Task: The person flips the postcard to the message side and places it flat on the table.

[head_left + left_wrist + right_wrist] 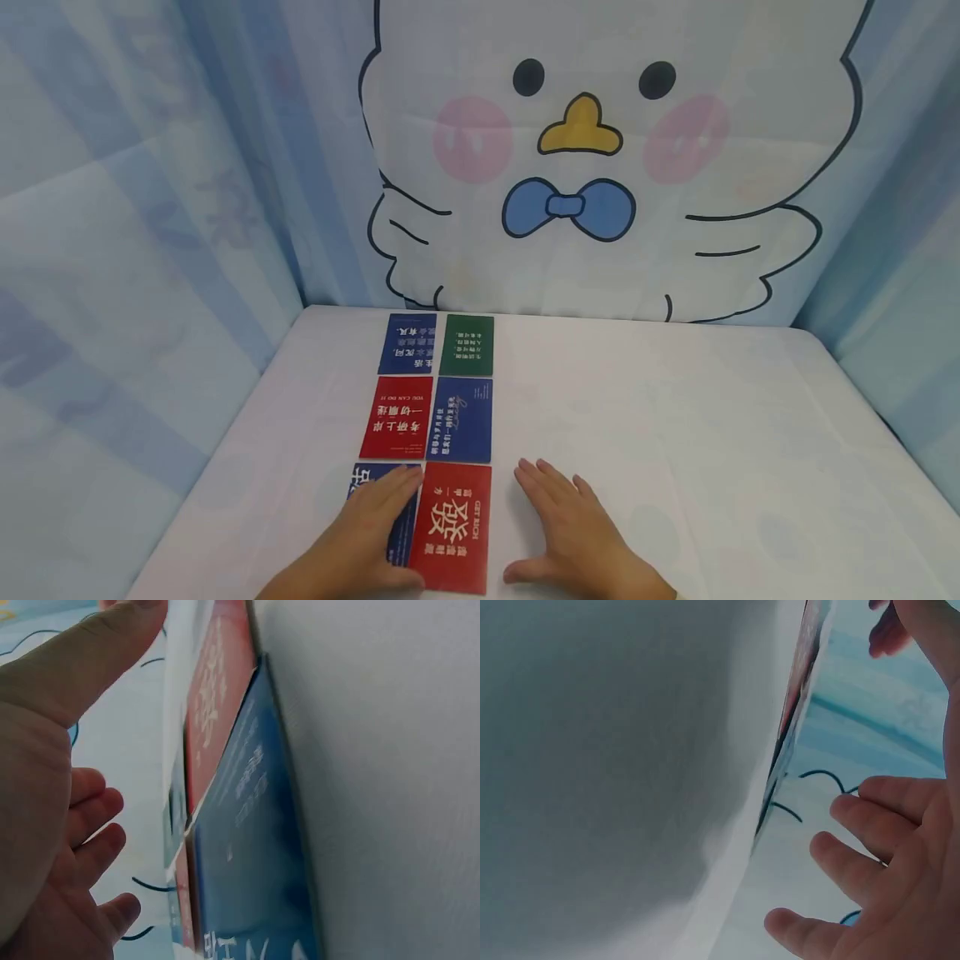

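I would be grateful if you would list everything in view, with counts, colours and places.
Blue cards: 3, blue, far left, middle right and near left in the two-column block
Red cards: 2, red, middle left and near right
Green card: 1, green, far right of the block
Table: 1, whitish, under the cards
Hanging cloth: number of pieces unclear, blue and white, behind the table and at both sides
Cartoon figure: 1, white with yellow beak and blue bow tie, on the cloth behind
Left hand: 1, bare, partly covering the near-left blue card
Right hand: 1, bare, right of the near red card
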`<control>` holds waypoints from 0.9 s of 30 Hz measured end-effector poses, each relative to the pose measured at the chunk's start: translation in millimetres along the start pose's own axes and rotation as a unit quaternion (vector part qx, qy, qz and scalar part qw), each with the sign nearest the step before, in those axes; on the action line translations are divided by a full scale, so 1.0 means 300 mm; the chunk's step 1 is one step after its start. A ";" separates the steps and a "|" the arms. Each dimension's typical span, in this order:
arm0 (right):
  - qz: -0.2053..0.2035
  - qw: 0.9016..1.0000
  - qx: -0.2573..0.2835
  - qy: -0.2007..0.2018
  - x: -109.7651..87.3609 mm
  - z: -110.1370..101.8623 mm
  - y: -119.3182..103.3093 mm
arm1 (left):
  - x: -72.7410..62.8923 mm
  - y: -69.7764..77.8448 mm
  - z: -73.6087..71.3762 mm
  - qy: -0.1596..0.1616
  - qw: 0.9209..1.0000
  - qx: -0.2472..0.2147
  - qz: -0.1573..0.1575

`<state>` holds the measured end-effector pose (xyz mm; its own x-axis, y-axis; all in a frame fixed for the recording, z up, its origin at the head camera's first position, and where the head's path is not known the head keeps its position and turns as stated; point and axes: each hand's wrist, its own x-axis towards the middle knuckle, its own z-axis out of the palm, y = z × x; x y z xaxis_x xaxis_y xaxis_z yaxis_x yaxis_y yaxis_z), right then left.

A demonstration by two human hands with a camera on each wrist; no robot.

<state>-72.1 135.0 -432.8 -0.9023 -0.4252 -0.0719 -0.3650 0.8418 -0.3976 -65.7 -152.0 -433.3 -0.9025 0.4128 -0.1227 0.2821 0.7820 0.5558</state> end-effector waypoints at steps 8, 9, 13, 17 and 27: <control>-0.008 0.999 0.007 -0.052 0.037 0.033 -0.042 | 0.021 0.008 0.024 -0.042 0.999 -0.012 -0.023; -0.004 0.998 0.011 -0.057 0.041 0.038 -0.047 | 0.024 0.007 0.025 -0.045 0.999 -0.009 -0.023; 0.003 0.997 0.012 -0.078 0.050 0.052 -0.065 | 0.030 0.003 0.029 -0.052 0.998 -0.003 -0.022; 0.004 0.996 0.005 -0.091 0.054 0.058 -0.077 | 0.030 0.003 0.032 -0.054 0.998 0.006 -0.014; 0.015 0.994 0.002 -0.112 0.058 0.060 -0.091 | 0.027 0.011 0.025 -0.062 0.998 0.018 -0.009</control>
<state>-73.6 98.6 -439.5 -0.8386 -0.4643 -0.2849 -0.3381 0.8537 -0.3961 -69.7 -142.5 -438.6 -0.8612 0.4507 -0.2350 0.2785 0.8052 0.5236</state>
